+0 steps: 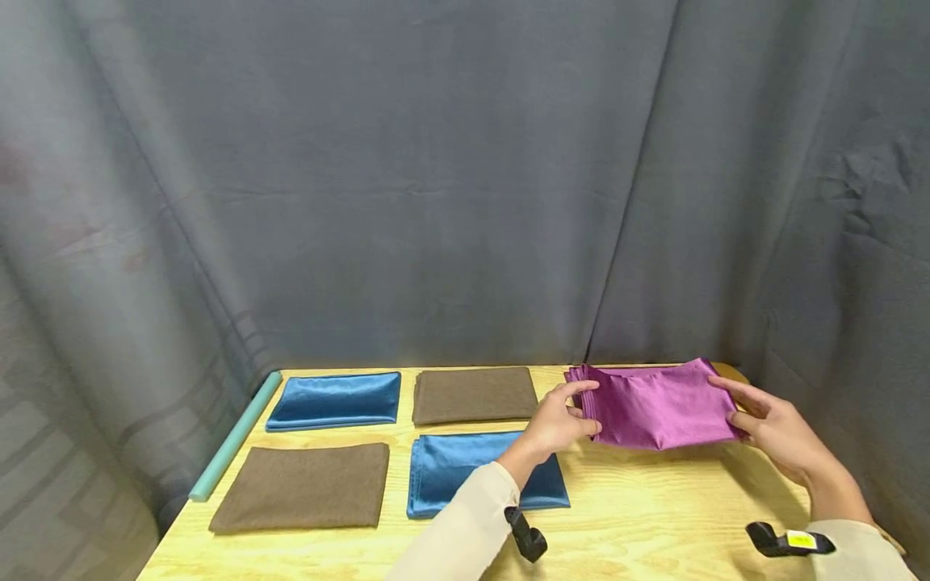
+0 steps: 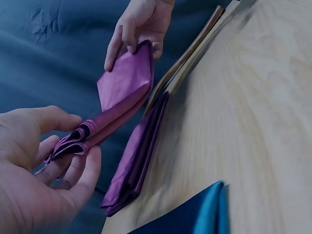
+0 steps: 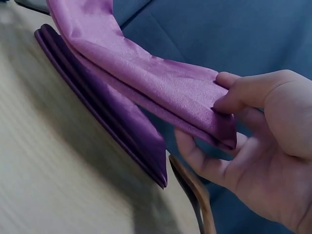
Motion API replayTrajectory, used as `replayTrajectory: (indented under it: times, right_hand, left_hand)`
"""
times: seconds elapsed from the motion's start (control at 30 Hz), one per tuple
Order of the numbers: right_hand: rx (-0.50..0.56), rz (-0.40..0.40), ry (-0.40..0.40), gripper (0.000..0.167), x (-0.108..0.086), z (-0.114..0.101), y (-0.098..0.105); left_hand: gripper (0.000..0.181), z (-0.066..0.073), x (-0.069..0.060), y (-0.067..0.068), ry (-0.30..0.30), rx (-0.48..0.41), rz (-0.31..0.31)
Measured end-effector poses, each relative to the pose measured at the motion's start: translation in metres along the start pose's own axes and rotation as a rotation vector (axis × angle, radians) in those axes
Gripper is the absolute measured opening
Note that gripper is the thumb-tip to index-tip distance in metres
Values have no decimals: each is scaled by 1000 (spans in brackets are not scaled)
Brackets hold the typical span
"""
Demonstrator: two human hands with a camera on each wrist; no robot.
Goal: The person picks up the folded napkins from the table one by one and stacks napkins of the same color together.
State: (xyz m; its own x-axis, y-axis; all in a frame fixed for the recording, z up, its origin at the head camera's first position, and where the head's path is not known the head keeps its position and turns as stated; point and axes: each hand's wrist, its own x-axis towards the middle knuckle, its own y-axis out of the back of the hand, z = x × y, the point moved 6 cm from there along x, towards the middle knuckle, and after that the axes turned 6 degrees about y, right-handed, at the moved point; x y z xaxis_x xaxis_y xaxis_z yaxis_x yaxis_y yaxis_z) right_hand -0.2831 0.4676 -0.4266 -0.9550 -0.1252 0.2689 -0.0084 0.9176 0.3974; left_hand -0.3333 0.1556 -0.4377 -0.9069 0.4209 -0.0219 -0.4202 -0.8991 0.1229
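A folded purple satin cloth [image 1: 657, 407] is held up above the table's back right part, sagging slightly between both hands. Its left end, with several folded layers, is pinched between the thumb and fingers of my left hand [image 1: 555, 421]. The right end is gripped by my right hand [image 1: 781, 436], thumb on one face and fingers on the other. Beneath it, a second folded purple cloth [image 2: 136, 161] lies on the table, seen also in the right wrist view as a darker purple stack [image 3: 105, 109].
On the wooden table [image 1: 639, 516] lie folded blue cloths [image 1: 334, 399] [image 1: 465, 464] and folded brown cloths [image 1: 475, 395] [image 1: 305, 488]. A pale green strip [image 1: 236, 436] runs along the left edge. Grey curtain [image 1: 407, 177] hangs behind.
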Motion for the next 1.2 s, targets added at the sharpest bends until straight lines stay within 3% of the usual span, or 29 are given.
replayTrajectory:
  times: [0.17, 0.4, 0.7, 1.03, 1.2]
  right_hand:
    - [124, 8, -13, 57, 11, 2, 6]
    - [273, 9, -51, 55, 34, 9, 5]
    - [260, 68, -114, 51, 51, 23, 4]
    - [89, 77, -164, 53, 59, 30, 6]
    - [170, 94, -193, 53, 64, 38, 1]
  left_hand:
    - [65, 1, 13, 4, -5, -66, -49]
    - [67, -6, 31, 12, 23, -65, -7]
    - [71, -4, 45, 10, 25, -11, 36]
    - [70, -3, 53, 11, 36, 19, 85]
    - [66, -11, 56, 8, 86, 4, 122]
